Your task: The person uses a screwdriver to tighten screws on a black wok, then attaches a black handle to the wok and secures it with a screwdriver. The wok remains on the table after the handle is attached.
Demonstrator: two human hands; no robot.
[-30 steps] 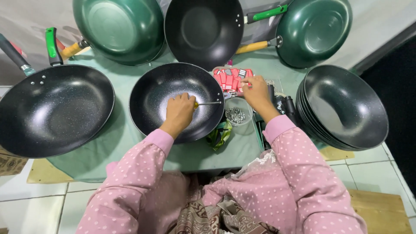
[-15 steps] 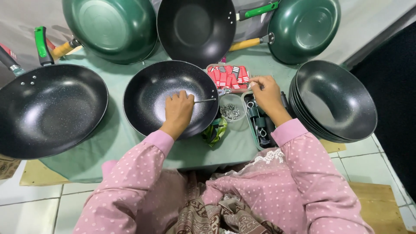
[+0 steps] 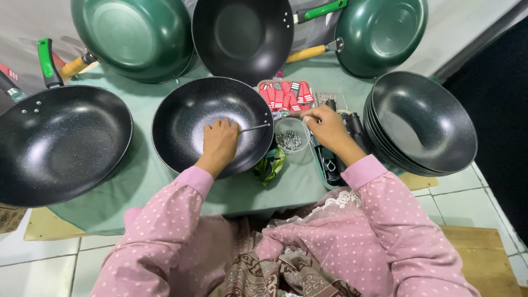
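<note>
The left hand (image 3: 220,140) rests inside the black wok (image 3: 212,125), fingers curled around a thin metal rod (image 3: 254,127) that reaches toward the rim. The right hand (image 3: 329,127) sits just beside the wok on the right, fingers pinched narrow on something small at the rim, too small to tell. Below it is a clear cup of screws (image 3: 290,137) and a tray (image 3: 330,165) with dark parts; a box of red pieces (image 3: 286,94) lies just behind. A stack of black woks (image 3: 423,124) stands to the right, a large black pan (image 3: 55,143) to the left, green pans (image 3: 135,36) behind. All rest on a green cloth (image 3: 148,176) over a low table; white floor tiles (image 3: 38,264) show around it. Against the earlier frame, the hands and wok keep their places; only the view has shifted slightly.
</note>
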